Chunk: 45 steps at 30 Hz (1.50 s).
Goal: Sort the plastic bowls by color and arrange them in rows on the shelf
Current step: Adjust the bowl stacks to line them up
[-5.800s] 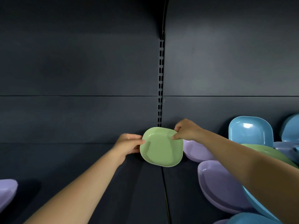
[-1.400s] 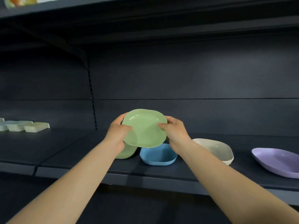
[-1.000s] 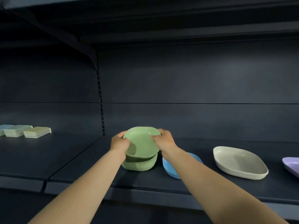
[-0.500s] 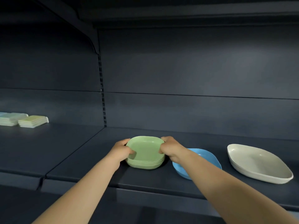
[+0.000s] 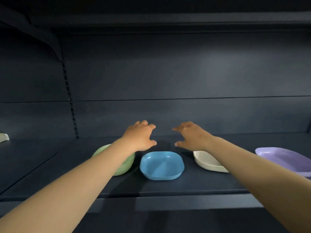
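Left hand (image 5: 140, 136): raised above the shelf (image 5: 168, 187), fingers spread and loosely bent, holding nothing.
Right hand (image 5: 191, 136): same height, fingers spread toward the left hand, also empty; a gap lies between the two hands.
Green bowls (image 5: 125, 163): on the shelf under the left forearm, partly hidden, opening upward.
Blue bowl (image 5: 161, 165): below and between the hands, nearer the shelf front, opening upward; its long axis runs left to right.
Cream bowl (image 5: 206, 162): under the right forearm, opening upward.
Purple bowl (image 5: 284, 158): well to the right of the right hand, long axis slanting toward the right front.
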### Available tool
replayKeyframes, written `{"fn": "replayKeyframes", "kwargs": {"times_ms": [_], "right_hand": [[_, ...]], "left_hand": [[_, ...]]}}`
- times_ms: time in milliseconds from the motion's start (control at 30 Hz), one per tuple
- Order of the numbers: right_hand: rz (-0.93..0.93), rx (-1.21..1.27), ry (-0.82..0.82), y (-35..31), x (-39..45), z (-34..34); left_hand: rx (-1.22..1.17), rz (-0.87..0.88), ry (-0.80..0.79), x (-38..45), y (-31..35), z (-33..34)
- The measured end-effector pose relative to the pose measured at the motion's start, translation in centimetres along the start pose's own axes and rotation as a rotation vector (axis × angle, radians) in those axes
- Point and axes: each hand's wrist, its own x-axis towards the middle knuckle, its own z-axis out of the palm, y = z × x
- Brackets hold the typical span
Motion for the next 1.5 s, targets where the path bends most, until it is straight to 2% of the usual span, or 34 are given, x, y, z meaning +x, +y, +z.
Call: {"fn": "replayKeyframes", "kwargs": {"times_ms": [100, 300, 600, 767, 1000, 1233, 1500], "right_hand": [[0.071, -0.077, 0.006, 5.3, -3.6, -1.3], [0.193, -0.178, 0.005, 18.1, -11.3, -3.7], [0.282, -0.197, -0.011, 39.1, -23.0, -7.8], [0.323, -0.178, 0.012, 48.5, -28.5, -10.2], [0.377, -0.144, 0.142, 56.6, -36.1, -13.5], [0.434, -0.091, 0.104, 62.3, -43.4, -16.5], [0.453, 0.04, 0.119, 65.7, -49.4, -14.0]], "left_hand": [[0.076, 0.104, -0.009, 2.1, 6.3, 0.6], [0.034, 0.205, 0.004, 5.8, 19.4, 1.7], [-0.129, 0.238, 0.002, 9.4, 42.0, 3.5], [-0.229, 0.223, -0.024, 10.2, 52.1, 4.0], [-0.235, 0.209, -0.041, 9.3, 61.4, 3.0], [-0.353, 0.171, -0.04, 5.8, 68.1, 2.1], [-0.438, 0.106, -0.12, 0.9, 74.1, 6.1]]}}
